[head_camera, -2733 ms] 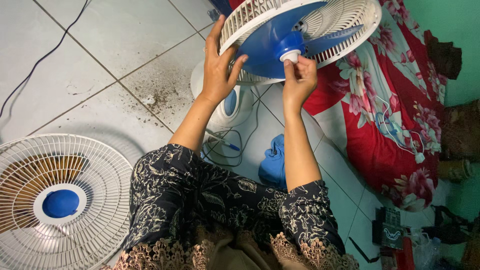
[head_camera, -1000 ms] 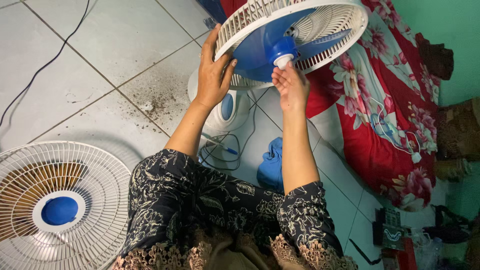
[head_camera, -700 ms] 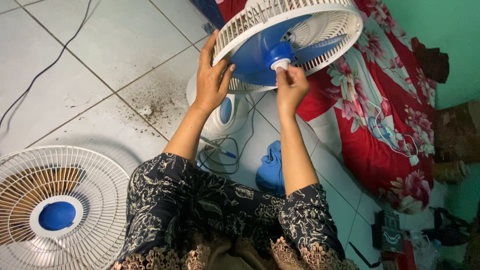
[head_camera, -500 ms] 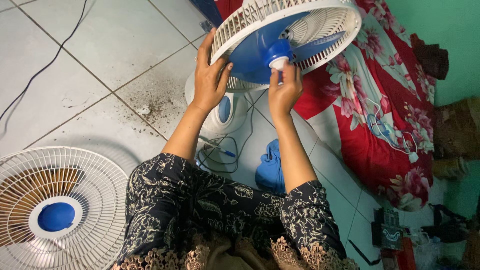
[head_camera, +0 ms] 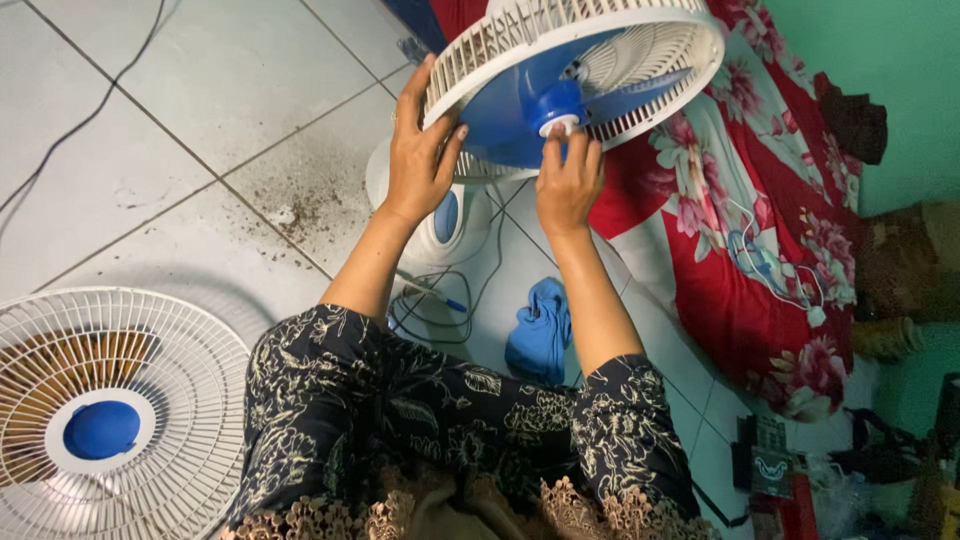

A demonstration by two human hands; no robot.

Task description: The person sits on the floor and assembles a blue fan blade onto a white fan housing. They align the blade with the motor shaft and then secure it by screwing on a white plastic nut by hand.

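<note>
A fan head stands at the top centre, with a white rear grille (head_camera: 660, 75) and blue blades (head_camera: 505, 115) around a blue hub. My left hand (head_camera: 418, 150) grips the grille's left rim, thumb resting on a blade. My right hand (head_camera: 568, 180) reaches up to the small white cap (head_camera: 560, 126) at the hub's tip, fingertips closed around it. The fan's white base (head_camera: 440, 215) with a blue oval sits on the floor below the grille, partly hidden by my left wrist.
A loose white front grille (head_camera: 110, 410) with a blue centre disc lies on the tiled floor at lower left. A blue cloth (head_camera: 538, 330), a tangled cable and a screwdriver lie near my arms. A red floral mattress (head_camera: 760, 230) fills the right. Dirt specks dot the tiles.
My right hand has kept shifting its grip on the white cap, letting go for a moment and closing on it again. My left hand stays on the grille rim.
</note>
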